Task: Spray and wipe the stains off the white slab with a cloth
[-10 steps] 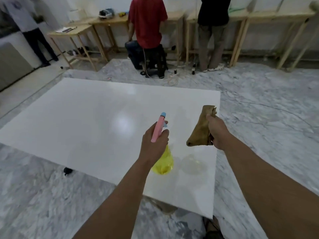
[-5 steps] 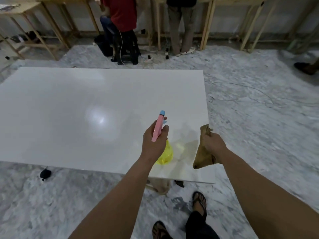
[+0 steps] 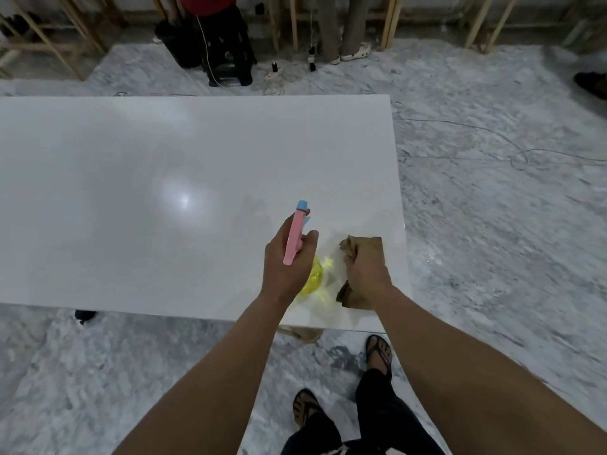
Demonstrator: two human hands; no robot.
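A large glossy white slab (image 3: 164, 178) fills the left and middle of the head view, low above the floor. My left hand (image 3: 285, 264) grips a spray bottle (image 3: 297, 238) with a pink trigger head, a blue nozzle and a yellow see-through body, held over the slab's near right corner. Just to its right, my right hand (image 3: 366, 274) presses a crumpled brown cloth (image 3: 364, 246) down on the slab near its right edge. No stains stand out on the shiny surface.
The marble floor (image 3: 492, 224) surrounds the slab, with thin cables (image 3: 519, 160) on the right. My sandalled feet (image 3: 379, 353) stand at the near edge. Two people's legs, a black stool (image 3: 230, 54) and wooden table legs (image 3: 391, 21) line the far side. A small dark object (image 3: 84, 315) lies by the front edge.
The camera has tilted down and come closer to the slab. My right hand has lowered the cloth from the air onto the slab's near right corner. The bottle stays in my left hand.
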